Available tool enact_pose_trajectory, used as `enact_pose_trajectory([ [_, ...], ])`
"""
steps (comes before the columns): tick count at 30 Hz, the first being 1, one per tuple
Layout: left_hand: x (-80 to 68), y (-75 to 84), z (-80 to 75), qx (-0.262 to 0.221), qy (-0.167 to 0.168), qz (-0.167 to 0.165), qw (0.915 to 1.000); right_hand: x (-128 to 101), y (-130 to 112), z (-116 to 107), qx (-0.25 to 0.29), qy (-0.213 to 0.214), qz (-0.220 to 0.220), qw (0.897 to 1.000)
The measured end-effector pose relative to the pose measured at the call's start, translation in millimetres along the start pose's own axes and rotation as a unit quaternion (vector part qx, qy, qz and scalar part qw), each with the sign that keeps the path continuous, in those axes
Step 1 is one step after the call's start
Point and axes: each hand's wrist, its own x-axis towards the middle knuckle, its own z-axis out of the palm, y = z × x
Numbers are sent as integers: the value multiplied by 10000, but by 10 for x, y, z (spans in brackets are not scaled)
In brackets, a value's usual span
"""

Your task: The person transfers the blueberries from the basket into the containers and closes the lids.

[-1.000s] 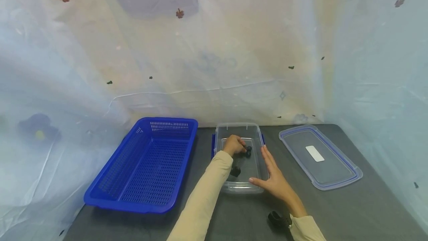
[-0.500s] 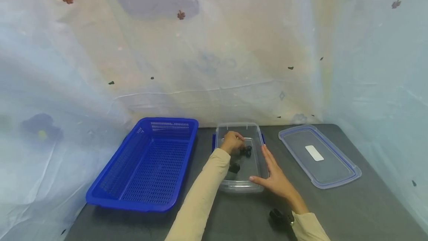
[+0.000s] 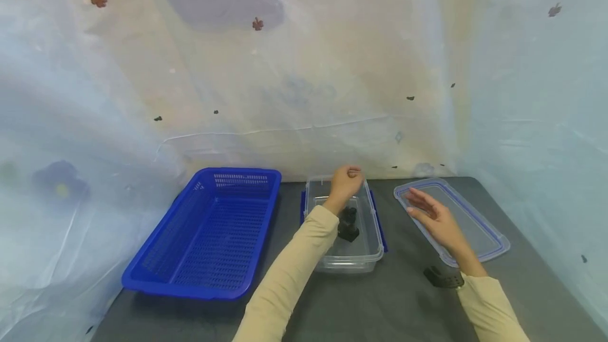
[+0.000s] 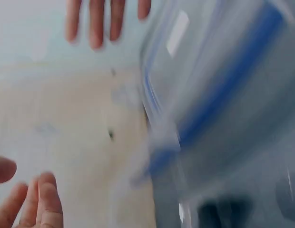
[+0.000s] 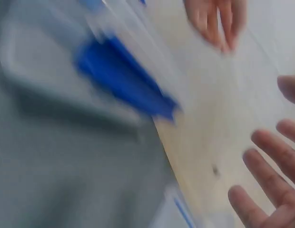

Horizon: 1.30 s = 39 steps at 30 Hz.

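Note:
A clear plastic food container (image 3: 349,265) with blue side latches stands uncovered at the table's back middle. Inside it lie small black objects (image 3: 349,231), stacked close together; their kind is unclear. My left hand (image 3: 345,186) is raised over the container's far end, and in the left wrist view its fingers (image 4: 47,202) and thumb are apart with nothing between them. To the right of the container my right hand (image 3: 437,220) hovers in front of the lid, fingers spread and holding nothing. The right-side blue latch (image 3: 377,220) hangs outward. Both wrist views are blurred.
A blue perforated basket (image 3: 220,241) stands to the left, with nothing seen in it. The container's clear lid (image 3: 480,231), blue-edged with a white label, lies at the right. A patterned sheet (image 3: 304,94) hangs behind the grey table (image 3: 351,315).
My left hand has risen out of the container, away from the black objects, which now sit together. My right hand has left the container's right side and moved right, toward the lid.

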Motion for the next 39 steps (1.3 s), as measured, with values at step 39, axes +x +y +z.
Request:
enact_pose_trajectory([
  [39,-991,-299,1873,-1628,629,-1468,9736,-597,921,-1467,-1607,-510,2284,9588],
])
